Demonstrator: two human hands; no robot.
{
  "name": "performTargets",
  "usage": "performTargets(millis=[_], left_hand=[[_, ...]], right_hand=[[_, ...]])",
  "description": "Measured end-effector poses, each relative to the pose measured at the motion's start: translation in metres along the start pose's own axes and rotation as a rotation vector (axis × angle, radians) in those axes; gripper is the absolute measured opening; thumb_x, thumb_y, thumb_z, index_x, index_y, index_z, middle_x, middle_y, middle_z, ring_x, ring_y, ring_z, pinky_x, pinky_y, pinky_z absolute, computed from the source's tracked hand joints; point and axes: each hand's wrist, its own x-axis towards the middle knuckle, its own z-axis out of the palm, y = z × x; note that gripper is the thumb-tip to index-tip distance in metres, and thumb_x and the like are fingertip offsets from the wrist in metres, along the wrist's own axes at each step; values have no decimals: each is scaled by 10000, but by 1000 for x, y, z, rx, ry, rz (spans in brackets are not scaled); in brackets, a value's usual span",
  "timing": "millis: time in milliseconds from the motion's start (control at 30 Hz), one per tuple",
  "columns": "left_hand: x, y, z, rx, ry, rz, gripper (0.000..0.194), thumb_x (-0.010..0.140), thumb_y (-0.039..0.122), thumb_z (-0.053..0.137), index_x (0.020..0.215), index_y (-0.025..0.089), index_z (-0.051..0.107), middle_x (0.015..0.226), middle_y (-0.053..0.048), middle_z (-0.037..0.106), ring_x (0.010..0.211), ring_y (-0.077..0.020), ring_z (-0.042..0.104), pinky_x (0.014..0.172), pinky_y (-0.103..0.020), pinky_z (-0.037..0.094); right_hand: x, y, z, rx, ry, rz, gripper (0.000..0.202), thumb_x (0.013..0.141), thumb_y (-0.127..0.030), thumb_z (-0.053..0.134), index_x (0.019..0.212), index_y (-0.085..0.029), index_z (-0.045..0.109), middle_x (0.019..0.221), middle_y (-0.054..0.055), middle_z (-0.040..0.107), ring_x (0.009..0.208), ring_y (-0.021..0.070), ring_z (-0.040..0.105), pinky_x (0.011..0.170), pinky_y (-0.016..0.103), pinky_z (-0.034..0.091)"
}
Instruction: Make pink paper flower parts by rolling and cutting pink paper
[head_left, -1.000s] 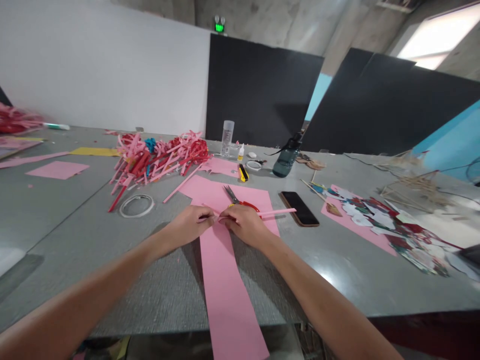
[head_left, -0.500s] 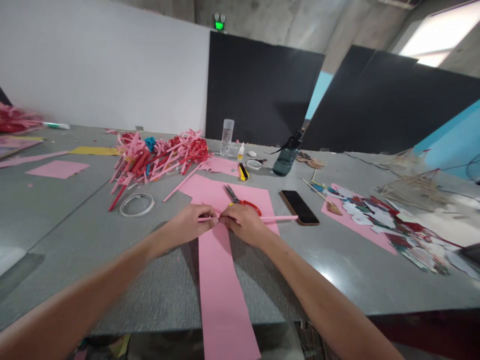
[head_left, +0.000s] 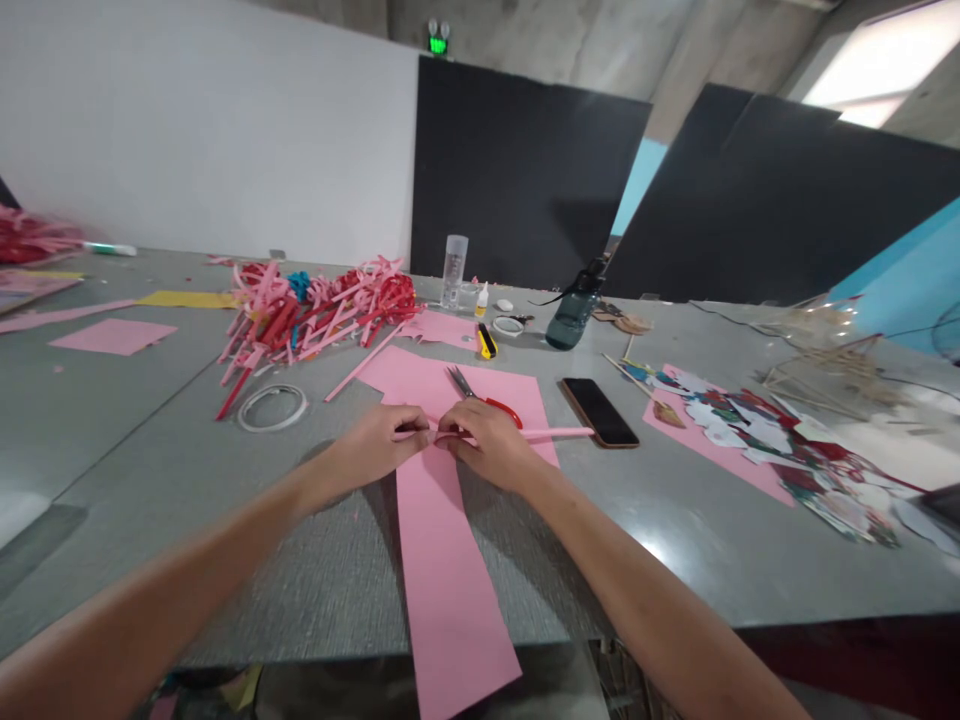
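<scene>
Both my hands pinch a thin rolled strip of pink paper (head_left: 559,433), held level above the table. My left hand (head_left: 390,440) grips its left end, fingers closed. Close beside it, my right hand (head_left: 484,440) is closed on the strip's middle part, and the rest sticks out rightward toward the phone. Under my hands a long pink paper strip (head_left: 450,580) runs toward me and hangs past the table's front edge. Red-handled scissors (head_left: 504,411) lie on a larger pink sheet (head_left: 525,392) just behind my right hand, which partly hides them.
A heap of pink and red paper strips (head_left: 307,312) lies at the back left, near a tape roll (head_left: 271,408). A phone (head_left: 598,411), bottle (head_left: 574,312), glue bottle (head_left: 481,300) and yellow cutter (head_left: 487,342) lie around. Paper scraps (head_left: 780,440) spread at right.
My fingers have shifted slightly on the rolled strip, and the hands sit a little closer together. The near end of the long pink strip now shows higher in view.
</scene>
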Motion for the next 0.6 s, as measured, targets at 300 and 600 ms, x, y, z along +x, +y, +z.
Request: performTargets(millis=[300,600], left_hand=[[-3,5,0,-139,-2,-7,153,909,303,546,855,174,610,820,7,623,768,-125,561,727,-233,448],[-1,-5,0,-44,2,-22,448,987,489,379,703,166,502,664,36,385,630,-113,368,580,-261,271]], right_hand=[[0,0,-1,-56,-90,1,166,896,-53,577,867,-178,682,828,35,716,796,175,621,688,267,379],[-1,5,0,-22,4,30,201,867,-21,587,941,-180,684,845,28,730,792,170,638,746,262,424]])
